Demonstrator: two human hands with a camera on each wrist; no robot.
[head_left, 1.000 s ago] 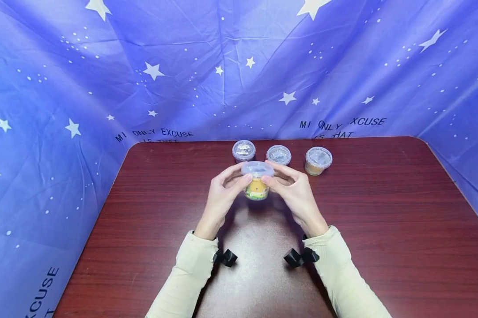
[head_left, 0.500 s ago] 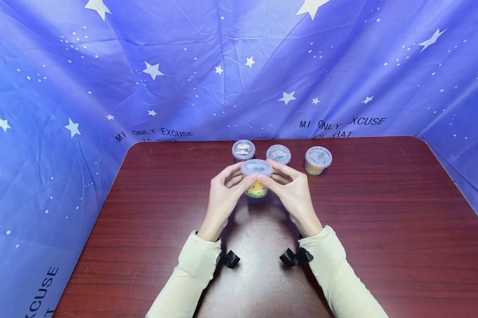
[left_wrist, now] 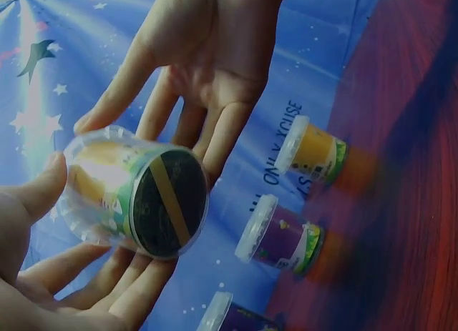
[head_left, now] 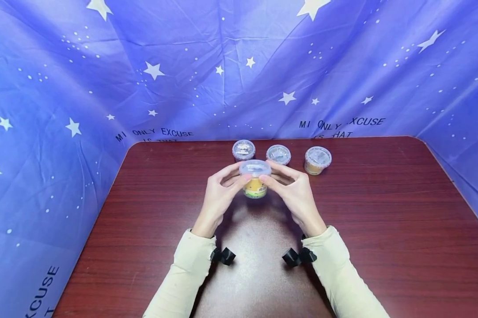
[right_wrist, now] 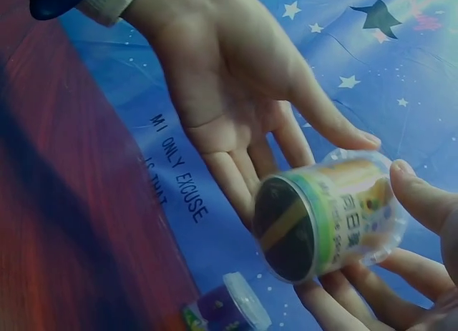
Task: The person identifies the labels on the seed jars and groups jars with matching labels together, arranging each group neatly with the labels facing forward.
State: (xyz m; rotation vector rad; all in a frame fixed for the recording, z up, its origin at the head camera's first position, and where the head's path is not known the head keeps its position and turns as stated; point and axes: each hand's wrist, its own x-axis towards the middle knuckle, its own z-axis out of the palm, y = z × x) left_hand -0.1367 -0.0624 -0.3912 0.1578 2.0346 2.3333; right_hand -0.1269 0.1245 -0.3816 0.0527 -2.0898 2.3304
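Both hands hold a small lidded plastic tub (head_left: pixel 255 188) raised over the table. It has a yellow and green printed label and a clear lid (head_left: pixel 255 168). My left hand (head_left: pixel 218 191) grips its left side and my right hand (head_left: pixel 296 190) its right, thumbs at the near side just under the lid, other fingers behind. In the left wrist view, the tub's base (left_wrist: pixel 170 204) shows dark with a tan strip across it. Chinese characters on the label (right_wrist: pixel 351 213) face the right wrist camera.
Three similar lidded tubs stand along the table's back: a left one (head_left: pixel 244 151), a middle one (head_left: pixel 278 154) partly behind the right fingers, and a yellowish right one (head_left: pixel 317 161). A blue starry cloth (head_left: pixel 223 66) hangs around the dark red table (head_left: pixel 382 221).
The thumbs came together on the tub's front half a second ago and are now apart again. The tub's label has turned slightly. The three tubs behind have stayed put.
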